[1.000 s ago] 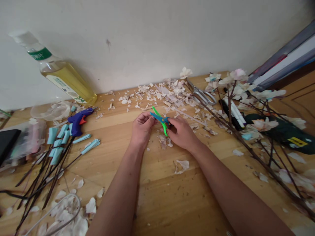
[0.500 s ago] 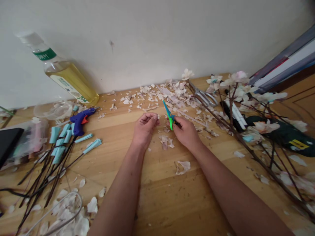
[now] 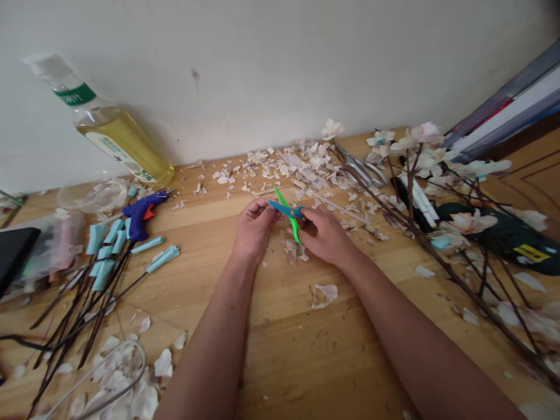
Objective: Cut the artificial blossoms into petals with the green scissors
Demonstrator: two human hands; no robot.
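Observation:
Near the middle of the table, my left hand [image 3: 255, 228] is closed in a pinch, thumb against the fingers. What it holds is too small and hidden to make out. My right hand [image 3: 326, 234] grips a pair of scissors [image 3: 293, 213] with one blue and one green half. The blades are spread apart and point left, the blue one lying right at my left fingertips. Below the scissors lie crumpled pale petals [image 3: 292, 252], and nearer to me a single cut petal [image 3: 324, 296].
Petal scraps [image 3: 306, 163] pile along the wall, beside metal shears [image 3: 361, 170]. A blossom branch [image 3: 437, 262] spreads across the right. At left stand an oil bottle [image 3: 125, 143], a blue glue gun [image 3: 139, 216], dark stems with light-blue tips [image 3: 105, 265] and loose petals [image 3: 131, 379].
The scissors have turned to the left toward my left fingertips, and their blades have spread apart. My left hand has stayed nearly in place.

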